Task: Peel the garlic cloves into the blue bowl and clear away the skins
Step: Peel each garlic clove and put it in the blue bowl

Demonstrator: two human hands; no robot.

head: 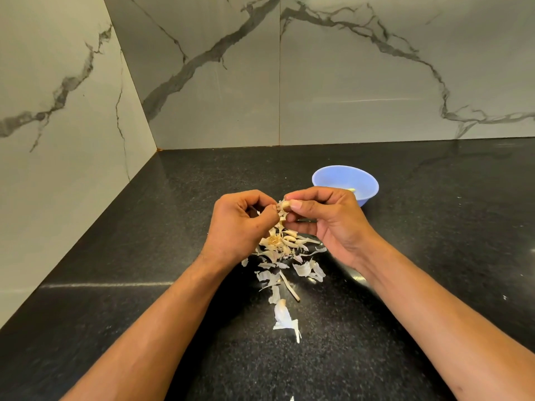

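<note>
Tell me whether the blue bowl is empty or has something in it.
Not empty: the blue bowl stands upright, and a small pale piece shows inside it. The right hand hides part of the inside.

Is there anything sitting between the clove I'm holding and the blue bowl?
Nothing visible stands in the way. The garlic clove is pinched between the left hand and the right hand, and the blue bowl sits just behind the right hand. Only that hand partly hides the bowl's near rim.

Blue bowl, black speckled counter, pale cream skins, grey-veined white marble wall.
</note>
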